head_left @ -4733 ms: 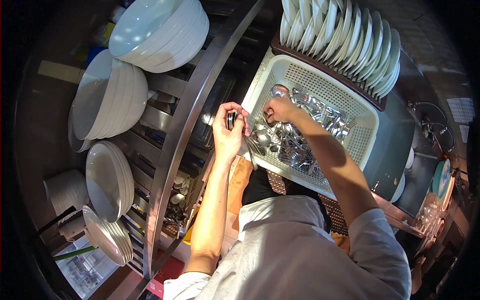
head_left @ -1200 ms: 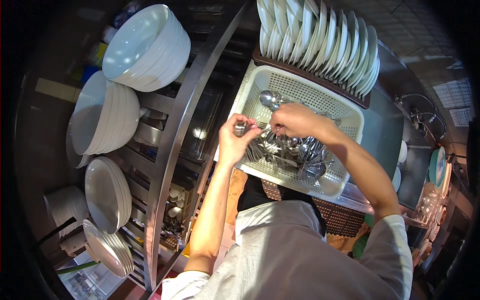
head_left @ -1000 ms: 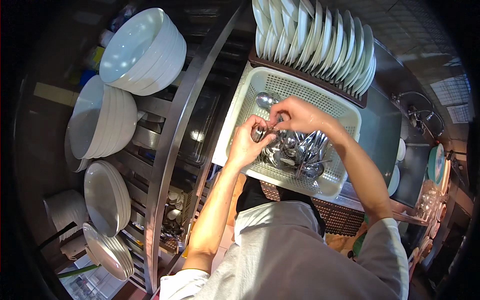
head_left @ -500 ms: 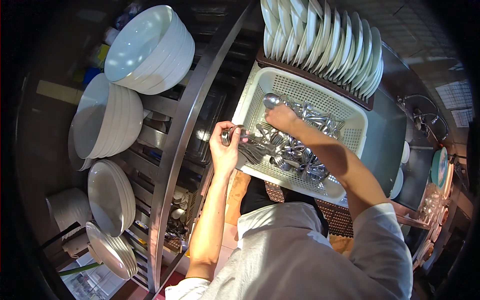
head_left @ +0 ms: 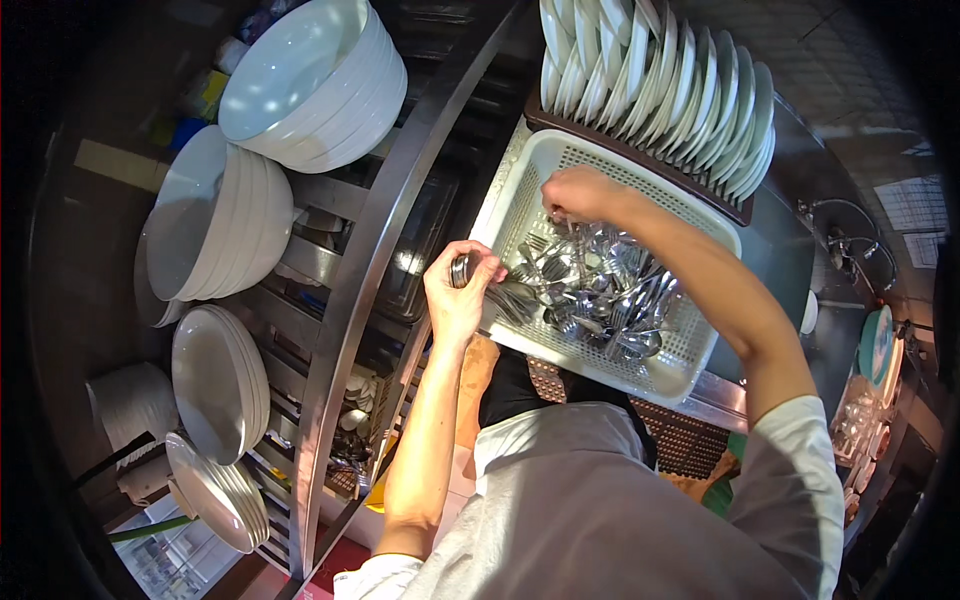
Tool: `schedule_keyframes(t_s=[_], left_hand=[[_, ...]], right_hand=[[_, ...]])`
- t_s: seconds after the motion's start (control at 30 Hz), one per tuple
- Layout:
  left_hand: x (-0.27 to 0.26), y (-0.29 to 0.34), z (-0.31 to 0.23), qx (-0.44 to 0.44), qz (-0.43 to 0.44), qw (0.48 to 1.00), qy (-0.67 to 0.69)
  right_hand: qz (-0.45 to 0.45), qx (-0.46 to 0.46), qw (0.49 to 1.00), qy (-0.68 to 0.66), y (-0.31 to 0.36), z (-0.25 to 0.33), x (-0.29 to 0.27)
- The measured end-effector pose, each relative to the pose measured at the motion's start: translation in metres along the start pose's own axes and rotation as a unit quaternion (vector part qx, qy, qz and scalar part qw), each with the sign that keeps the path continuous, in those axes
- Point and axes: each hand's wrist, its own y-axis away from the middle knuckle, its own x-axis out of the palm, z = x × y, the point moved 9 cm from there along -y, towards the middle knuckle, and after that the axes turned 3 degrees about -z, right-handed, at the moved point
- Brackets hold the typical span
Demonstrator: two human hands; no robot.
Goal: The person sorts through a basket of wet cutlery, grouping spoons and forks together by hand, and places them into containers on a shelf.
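Observation:
A white perforated plastic basket (head_left: 735,245) holds a heap of loose metal cutlery (head_left: 600,290), with forks and spoons mixed together. My left hand (head_left: 458,298) is closed round a bundle of spoons (head_left: 461,270) at the basket's left rim. Their rounded bowls are stacked in my grip, and the handles slant down over the rim towards the heap. Over the far left part of the basket, my right hand (head_left: 582,196) has its fingers curled and pressed together, just above the cutlery. What is between those fingertips is too small and shaded to make out.
Upright white plates (head_left: 660,90) fill a brown rack (head_left: 640,150) behind the basket. On the left, a metal slatted shelf (head_left: 375,230) carries stacked white bowls (head_left: 320,90) and oval plates (head_left: 215,385). A tap (head_left: 840,240) stands at the right beyond the counter.
My right hand has moved up and away from the heap, towards the basket's far side. The spoon beside its fingers no longer shows. My left hand still grips the spoons, nearly in place.

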Motion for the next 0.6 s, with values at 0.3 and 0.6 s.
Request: schedule_keyframes(t_s=[0.3, 0.6], left_hand=[[0.055, -0.007, -0.04, 0.124, -0.032, 0.983, -0.13], [0.051, -0.012, -0.034, 0.139, -0.025, 0.985, -0.102]], right_hand=[[-0.224, -0.057, 0.967, -0.105, 0.071, 0.089, -0.143], [-0.251, 0.142, 0.929, -0.233, 0.143, 0.033, -0.091]])
